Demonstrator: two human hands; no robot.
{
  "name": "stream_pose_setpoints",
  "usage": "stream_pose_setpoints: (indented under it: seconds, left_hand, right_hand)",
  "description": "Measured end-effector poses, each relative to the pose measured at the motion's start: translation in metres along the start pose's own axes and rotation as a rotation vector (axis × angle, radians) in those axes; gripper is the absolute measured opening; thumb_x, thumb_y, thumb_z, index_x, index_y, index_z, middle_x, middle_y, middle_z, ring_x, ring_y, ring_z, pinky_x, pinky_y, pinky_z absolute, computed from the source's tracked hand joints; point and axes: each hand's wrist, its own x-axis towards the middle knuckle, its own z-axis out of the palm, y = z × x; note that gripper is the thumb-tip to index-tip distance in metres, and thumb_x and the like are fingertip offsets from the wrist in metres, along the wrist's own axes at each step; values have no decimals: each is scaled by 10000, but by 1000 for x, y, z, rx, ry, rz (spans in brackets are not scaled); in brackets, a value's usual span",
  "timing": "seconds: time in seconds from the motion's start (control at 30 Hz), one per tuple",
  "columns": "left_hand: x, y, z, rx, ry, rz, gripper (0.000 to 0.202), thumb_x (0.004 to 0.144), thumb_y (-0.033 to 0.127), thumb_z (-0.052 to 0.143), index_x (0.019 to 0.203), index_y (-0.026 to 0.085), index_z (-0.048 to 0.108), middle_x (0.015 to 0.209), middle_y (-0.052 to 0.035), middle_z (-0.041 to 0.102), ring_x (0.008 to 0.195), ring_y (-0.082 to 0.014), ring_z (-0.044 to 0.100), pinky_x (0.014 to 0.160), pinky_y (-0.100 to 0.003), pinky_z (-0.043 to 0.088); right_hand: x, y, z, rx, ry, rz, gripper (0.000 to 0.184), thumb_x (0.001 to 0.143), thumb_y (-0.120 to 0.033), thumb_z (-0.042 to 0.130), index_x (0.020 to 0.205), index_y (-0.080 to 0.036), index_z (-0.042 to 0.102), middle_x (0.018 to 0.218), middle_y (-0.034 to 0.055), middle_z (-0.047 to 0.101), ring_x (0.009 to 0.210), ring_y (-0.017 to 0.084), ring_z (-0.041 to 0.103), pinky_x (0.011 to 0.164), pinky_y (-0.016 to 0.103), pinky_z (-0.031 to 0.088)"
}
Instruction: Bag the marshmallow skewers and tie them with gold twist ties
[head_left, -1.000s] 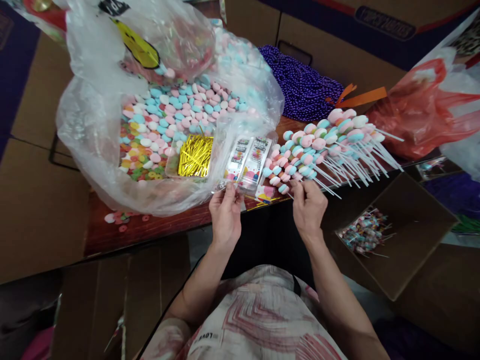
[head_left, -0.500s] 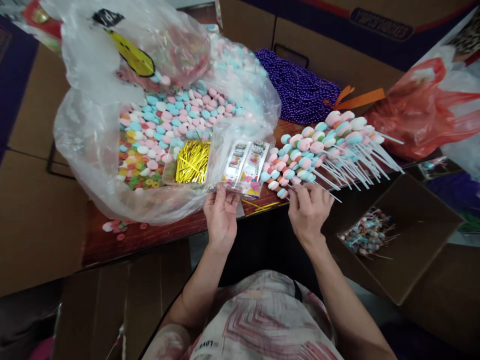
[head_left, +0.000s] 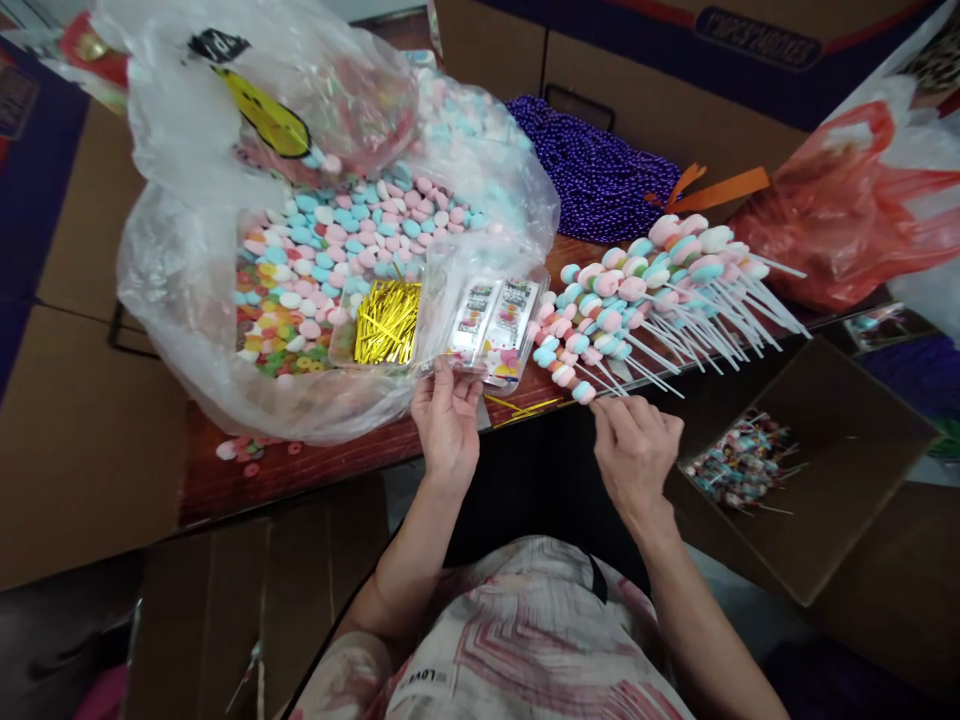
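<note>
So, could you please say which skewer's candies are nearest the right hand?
The front-left skewer: its end candy sits right beside the right hand, while the other skewers' candies lie farther back.

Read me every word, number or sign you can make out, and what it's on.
"PCS" and "24BOXES": back carton; the leading number is unclear.
"LOVE": shirt.
Packets: print too small to read.
Clear bag: black mark, not legible.
Left carton: label too blurred to read.

clear printed packaging (head_left: 495,322) lies beside a slanting candy skewer (head_left: 562,375) (pink, blue and orange)
</note>
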Motion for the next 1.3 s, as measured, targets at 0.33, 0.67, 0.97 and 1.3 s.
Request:
stream_pose_setpoints:
  seconds: [0.33,0.67,0.97,1.3]
  left_hand:
    - [-7,-2,6,5,-13,-97,357,659,393,891,830,208,638,805,18,734,697,-123,712,683,-231,499]
    - [-3,3,-1,41,-47,-191,351,697,404,868,880,202,646,855,0,741,711,-125,717,638,-231,483]
    - [-2,6,0,47,-61,-219,382,654,397,895,860,201,640,823,-2,744,683,-137,719,605,-222,482]
    - [-1,0,-5,120,-226,-114,390,631,412,902,860,186,682,845,-7,753,699,-131,713,640,-231,538]
  right_hand:
    - [-6,-1,-40,497,-3,75,75,918,-196,648,873,-217,704,838,31,714,747,159,656,689,313,457]
    - [-5,1,-38,456,-8,30,71,907,-215,664,872,-216,726,832,38,724,734,162,659,681,311,482]
    - [-3,3,-39,477,-16,32,48,890,-181,685,895,-216,717,848,32,707,740,156,649,682,311,478]
    - [-1,4,-37,537,-100,-66,69,893,-179,679,914,-225,727,846,29,711,738,151,655,658,306,462]
